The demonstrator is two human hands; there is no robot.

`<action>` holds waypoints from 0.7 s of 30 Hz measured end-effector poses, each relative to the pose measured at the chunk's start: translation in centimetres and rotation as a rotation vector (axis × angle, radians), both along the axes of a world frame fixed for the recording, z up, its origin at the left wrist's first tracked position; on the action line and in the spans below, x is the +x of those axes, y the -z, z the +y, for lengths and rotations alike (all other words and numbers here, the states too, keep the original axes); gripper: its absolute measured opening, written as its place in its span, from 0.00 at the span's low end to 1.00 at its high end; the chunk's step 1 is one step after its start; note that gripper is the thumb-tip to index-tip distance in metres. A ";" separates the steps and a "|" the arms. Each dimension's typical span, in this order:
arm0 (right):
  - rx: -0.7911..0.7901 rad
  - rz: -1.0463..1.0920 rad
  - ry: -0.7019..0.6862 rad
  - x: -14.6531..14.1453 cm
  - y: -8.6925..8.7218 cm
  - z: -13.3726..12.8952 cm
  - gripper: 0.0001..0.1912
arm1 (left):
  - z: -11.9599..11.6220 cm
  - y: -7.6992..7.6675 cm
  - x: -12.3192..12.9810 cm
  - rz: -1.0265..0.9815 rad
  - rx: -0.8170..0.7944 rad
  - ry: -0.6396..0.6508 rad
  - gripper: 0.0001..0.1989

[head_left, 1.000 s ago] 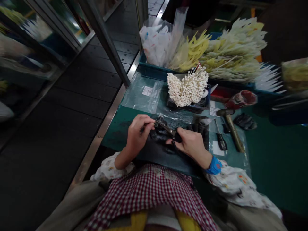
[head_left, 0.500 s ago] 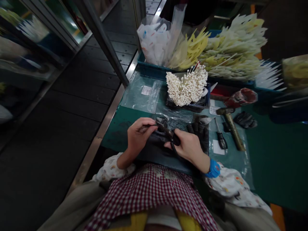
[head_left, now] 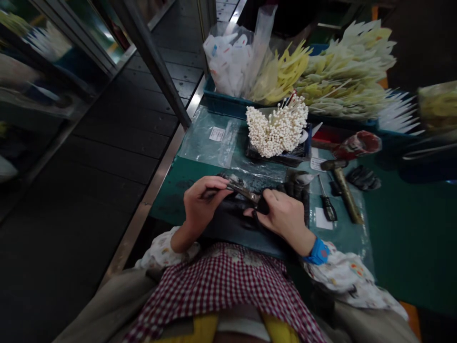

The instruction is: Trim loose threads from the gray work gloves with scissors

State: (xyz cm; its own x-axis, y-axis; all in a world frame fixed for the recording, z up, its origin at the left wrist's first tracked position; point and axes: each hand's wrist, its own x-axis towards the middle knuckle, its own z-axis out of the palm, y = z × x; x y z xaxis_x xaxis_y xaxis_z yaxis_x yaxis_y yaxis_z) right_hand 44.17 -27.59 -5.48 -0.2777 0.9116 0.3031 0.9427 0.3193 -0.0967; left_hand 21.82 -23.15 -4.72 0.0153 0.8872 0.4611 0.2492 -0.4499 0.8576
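Note:
My right hand grips the black handle of a pair of scissors, whose metal blades point left. At the blade tips, my left hand is closed in a pinch, and the small dark thing between its fingers is too dim to name. A dark glove lies just beyond my right hand. Beneath both hands is a dark sheet at the table's near edge. Behind them, a bundle of white-tipped stems stands in a dark box.
To the right lie a screwdriver, a hammer and a crumpled dark glove, with a red cup behind. Blue-green bins hold pale and yellow petal-like pieces and a bag of white parts. A metal post rises at left.
My left hand has shifted slightly left, away from my right hand. The scissors' blades show more clearly between the hands, and the right fingers look more closed around the handle.

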 end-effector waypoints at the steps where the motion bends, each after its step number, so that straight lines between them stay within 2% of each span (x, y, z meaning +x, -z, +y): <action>1: 0.006 0.007 -0.008 0.0 0.0 0.0 0.43 | 0.0 0.0 0.0 -0.003 0.006 -0.008 0.06; 9: -0.044 0.015 -0.008 -0.4 -0.1 -0.2 0.42 | 0.2 -0.2 0.0 0.064 0.137 -0.081 0.07; 15: -0.039 0.018 -0.019 -0.5 0.2 -0.3 0.40 | 0.2 0.0 0.0 0.044 0.145 -0.091 0.07; 21: -0.078 0.017 -0.025 -0.3 0.6 -0.1 0.41 | 0.2 -0.1 -0.1 0.060 0.075 -0.072 0.07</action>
